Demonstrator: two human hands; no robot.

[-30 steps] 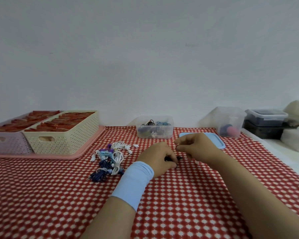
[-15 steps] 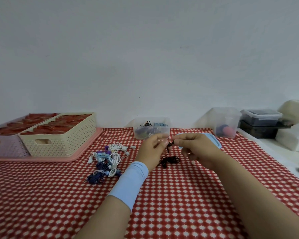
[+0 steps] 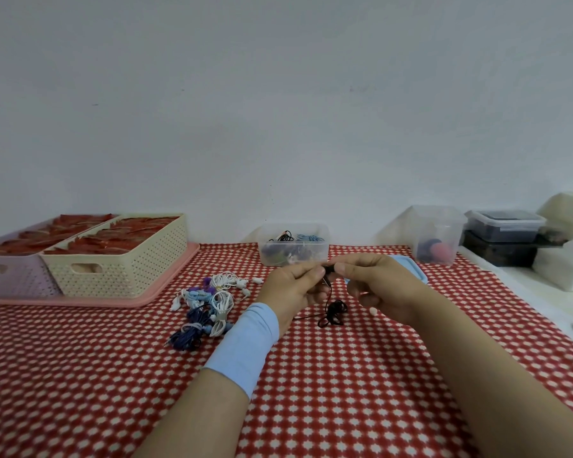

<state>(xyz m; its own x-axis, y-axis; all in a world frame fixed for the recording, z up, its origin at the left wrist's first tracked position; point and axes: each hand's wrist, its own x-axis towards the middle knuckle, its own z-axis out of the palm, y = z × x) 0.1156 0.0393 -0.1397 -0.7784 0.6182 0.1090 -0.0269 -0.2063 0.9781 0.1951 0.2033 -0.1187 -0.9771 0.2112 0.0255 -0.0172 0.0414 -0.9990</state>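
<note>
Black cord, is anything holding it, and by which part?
The left hand and right hand pinch the black cord at its upper end; the tangled rest hangs toward the tablecloth.

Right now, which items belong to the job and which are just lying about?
In the job: black earphones, pinched by left hand and right hand; bundled earphone pile; clear cable box.
Lying about: cream basket; lilac basket; pink tray; blue lid; clear tub; lidded dark boxes.

Two hands (image 3: 291, 289) (image 3: 382, 285), perhaps three clear tubs (image 3: 293, 251) (image 3: 439, 226) (image 3: 506, 228)
</note>
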